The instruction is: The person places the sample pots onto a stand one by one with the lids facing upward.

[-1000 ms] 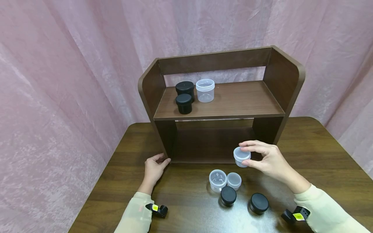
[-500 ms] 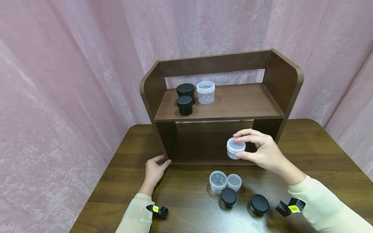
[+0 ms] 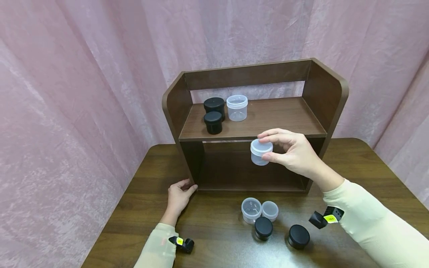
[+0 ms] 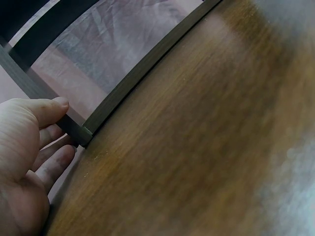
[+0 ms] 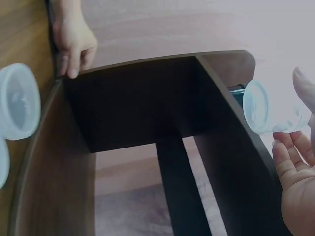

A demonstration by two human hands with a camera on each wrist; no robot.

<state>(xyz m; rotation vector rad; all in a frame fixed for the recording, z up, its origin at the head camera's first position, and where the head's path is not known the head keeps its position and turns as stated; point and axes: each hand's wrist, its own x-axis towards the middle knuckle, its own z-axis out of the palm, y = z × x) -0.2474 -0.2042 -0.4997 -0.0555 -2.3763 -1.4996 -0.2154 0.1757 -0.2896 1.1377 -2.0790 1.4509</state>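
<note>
My right hand (image 3: 295, 154) pinches a small clear lidded plastic jar (image 3: 259, 152) between thumb and fingers. It holds the jar upright in the air, in front of the upper board's front edge. My left hand (image 3: 177, 197) grips the lower front left corner of the brown wooden shelf (image 3: 251, 130); in the left wrist view its thumb and fingers lie on either side of the side panel (image 4: 37, 88). On the upper board stand a large black jar (image 3: 214, 104), a smaller black jar (image 3: 213, 123) in front of it, and a large clear jar (image 3: 237, 109).
On the table (image 3: 218, 230) before the shelf stand a clear jar (image 3: 251, 212) and a smaller clear jar (image 3: 270, 211) side by side. A black jar (image 3: 263, 227) is close in front of them, with another black jar (image 3: 299, 236) farther right. A pink curtain (image 3: 100, 74) hangs behind.
My right hand has raised the small clear jar from low in front of the shelf, up and to the left, near the upper board's edge. The left hand has kept its place at the corner.
</note>
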